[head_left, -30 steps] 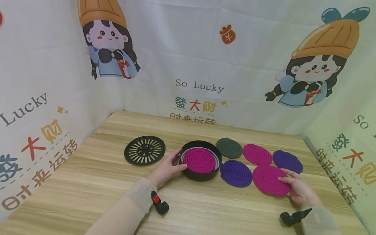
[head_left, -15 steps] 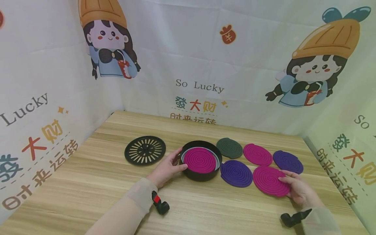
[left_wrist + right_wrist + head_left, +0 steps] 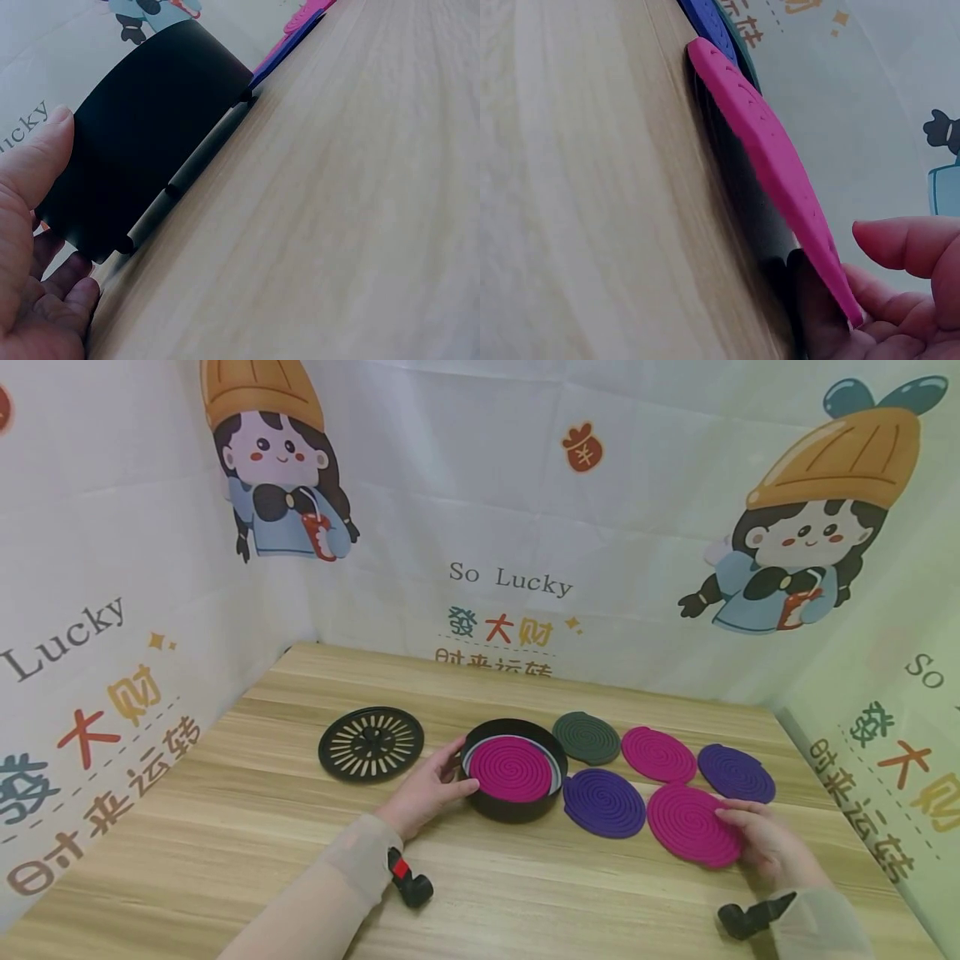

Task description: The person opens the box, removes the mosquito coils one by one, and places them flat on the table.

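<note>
A black round mosquito coil holder [image 3: 513, 810] stands on the table with a pink mosquito coil [image 3: 510, 768] inside it. My left hand [image 3: 427, 795] grips the holder's left side; its thumb lies against the outer wall in the left wrist view. At the right, my right hand [image 3: 768, 843] holds a second pink mosquito coil [image 3: 692, 822] by its right edge. That edge is raised off the table in the right wrist view, with the fingers curled beneath it [image 3: 795, 195]. The right thumb [image 3: 907, 240] looks apart from the coil's top there.
A slotted black lid [image 3: 371, 743] with a knob lies left of the holder. Right of the holder lie a green coil [image 3: 587, 737], a third pink coil [image 3: 658, 754], a purple coil [image 3: 604, 802] and another purple coil [image 3: 737, 772]. Printed cloth [image 3: 390, 485] hangs behind the table.
The coil in my right hand has shifted slightly right and toward me, and my right fingers have moved a little on its edge. The left hand and holder stay in place.
</note>
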The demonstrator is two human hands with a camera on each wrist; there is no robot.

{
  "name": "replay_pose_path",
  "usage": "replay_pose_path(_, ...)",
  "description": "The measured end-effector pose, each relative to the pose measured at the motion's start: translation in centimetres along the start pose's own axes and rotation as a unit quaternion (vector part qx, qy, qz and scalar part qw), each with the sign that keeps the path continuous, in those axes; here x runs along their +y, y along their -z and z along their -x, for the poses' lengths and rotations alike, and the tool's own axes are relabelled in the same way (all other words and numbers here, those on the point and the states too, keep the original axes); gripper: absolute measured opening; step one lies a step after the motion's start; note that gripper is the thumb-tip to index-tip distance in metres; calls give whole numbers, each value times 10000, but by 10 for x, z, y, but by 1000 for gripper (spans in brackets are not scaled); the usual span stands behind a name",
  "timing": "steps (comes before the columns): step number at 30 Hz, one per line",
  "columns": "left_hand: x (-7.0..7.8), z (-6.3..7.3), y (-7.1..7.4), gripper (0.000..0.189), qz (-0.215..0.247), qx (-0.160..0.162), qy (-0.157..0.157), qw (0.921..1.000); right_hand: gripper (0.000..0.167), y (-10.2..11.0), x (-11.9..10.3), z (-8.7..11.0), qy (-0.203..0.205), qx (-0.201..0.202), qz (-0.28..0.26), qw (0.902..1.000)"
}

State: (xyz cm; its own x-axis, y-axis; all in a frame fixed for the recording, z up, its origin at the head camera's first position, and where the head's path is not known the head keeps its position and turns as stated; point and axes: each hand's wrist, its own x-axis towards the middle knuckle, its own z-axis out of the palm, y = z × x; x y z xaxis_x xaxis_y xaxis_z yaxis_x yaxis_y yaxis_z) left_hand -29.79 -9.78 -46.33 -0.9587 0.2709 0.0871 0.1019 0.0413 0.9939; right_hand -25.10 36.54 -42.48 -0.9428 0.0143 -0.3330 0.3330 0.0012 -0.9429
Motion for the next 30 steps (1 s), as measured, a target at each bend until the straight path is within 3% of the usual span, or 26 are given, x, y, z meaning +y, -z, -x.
replay_pose_path(4,0,0,-1,83,-27,1,10,10000,7,1,-3,0,107,269,596,9978)
replay_pose_path(11,2,2,-2,83,30,-1,36,10000,49,2,-3,3,231,515,1417,9883)
replay_pose_path(16,1,1,-2,83,92,-11,47,9999,60,6,0,4,358,560,1305,9892)
replay_pose_path(23,3,1,-1,85,83,-45,92,9999,63,4,9,3,603,848,977,9898)
replay_pose_path(30,4,2,-2,83,55,1,79,10000,61,-1,13,2,571,1152,746,9889)
